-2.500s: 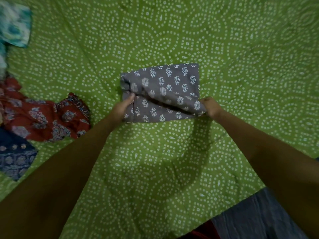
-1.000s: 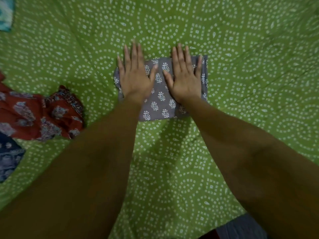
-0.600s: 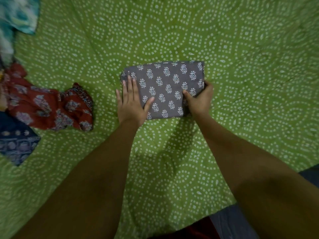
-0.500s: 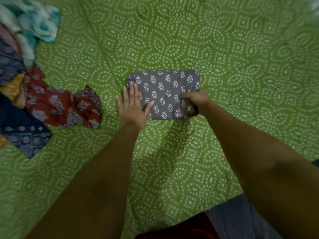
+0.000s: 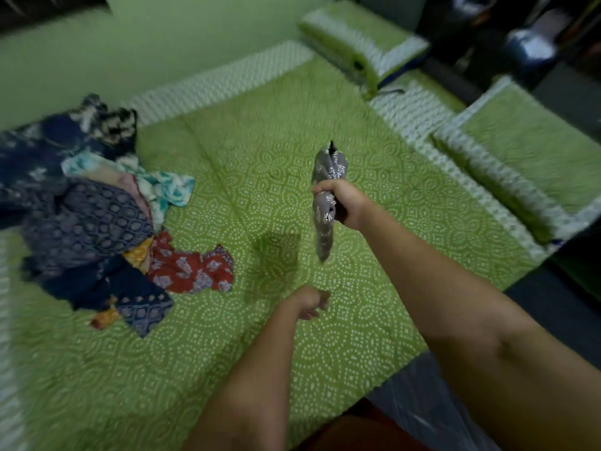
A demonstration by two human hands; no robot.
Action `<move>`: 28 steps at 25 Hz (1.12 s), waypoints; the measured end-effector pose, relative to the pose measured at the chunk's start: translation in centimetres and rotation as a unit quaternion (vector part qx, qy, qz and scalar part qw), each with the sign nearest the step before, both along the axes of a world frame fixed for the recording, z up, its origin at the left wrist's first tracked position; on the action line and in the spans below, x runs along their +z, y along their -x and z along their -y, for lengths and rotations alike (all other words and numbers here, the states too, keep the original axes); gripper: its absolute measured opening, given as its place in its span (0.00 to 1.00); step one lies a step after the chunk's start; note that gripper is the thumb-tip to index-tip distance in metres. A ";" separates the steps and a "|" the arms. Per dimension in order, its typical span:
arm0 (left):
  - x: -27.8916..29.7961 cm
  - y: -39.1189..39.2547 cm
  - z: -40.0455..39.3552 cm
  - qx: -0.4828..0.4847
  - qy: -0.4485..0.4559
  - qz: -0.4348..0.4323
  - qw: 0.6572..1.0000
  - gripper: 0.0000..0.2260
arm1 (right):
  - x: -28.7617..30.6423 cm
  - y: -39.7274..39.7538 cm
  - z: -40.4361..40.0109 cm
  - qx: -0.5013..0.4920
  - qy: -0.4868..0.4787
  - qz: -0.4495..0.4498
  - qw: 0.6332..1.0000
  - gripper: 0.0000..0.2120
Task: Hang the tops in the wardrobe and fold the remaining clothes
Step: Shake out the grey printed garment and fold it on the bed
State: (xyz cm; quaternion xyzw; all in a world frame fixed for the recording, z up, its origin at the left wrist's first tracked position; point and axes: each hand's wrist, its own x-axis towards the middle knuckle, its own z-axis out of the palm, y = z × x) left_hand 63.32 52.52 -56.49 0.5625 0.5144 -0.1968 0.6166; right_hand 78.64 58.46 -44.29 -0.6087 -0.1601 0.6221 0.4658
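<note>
My right hand (image 5: pixel 344 203) grips the folded grey garment with a white leaf print (image 5: pixel 325 177) and holds it on edge in the air above the middle of the green bed cover (image 5: pixel 260 157). My left hand (image 5: pixel 309 302) hangs lower and nearer to me, fingers loosely curled, holding nothing. A heap of unfolded clothes (image 5: pixel 81 216) lies at the left of the bed: dark blue prints, a teal and white piece (image 5: pixel 169 187), and a red floral garment (image 5: pixel 192 268) at its near edge.
Two green pillows lie at the head of the bed, one pillow (image 5: pixel 361 43) at the back and another pillow (image 5: pixel 527 164) to the right. A green wall (image 5: pixel 162 43) runs behind the bed. Dark furniture (image 5: pixel 527 43) stands at the far right.
My right hand has lifted the folded grey garment off the bed. My left hand has left the garment and dropped back. The view has swung up, showing the pillows and wall.
</note>
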 end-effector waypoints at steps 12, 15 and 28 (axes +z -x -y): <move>24.7 -16.4 9.5 0.285 0.306 0.628 0.656 0.26 | 17.0 -10.9 32.2 -0.313 -0.150 -0.012 0.938 0.13; 25.0 -22.5 14.0 0.229 0.317 0.594 0.703 0.33 | 16.0 -14.8 37.8 -0.408 -0.209 -0.053 0.887 0.22; 24.7 -53.8 28.4 -0.120 0.331 0.358 0.865 0.45 | 16.2 -37.9 64.2 -0.534 -0.108 -0.014 0.838 0.19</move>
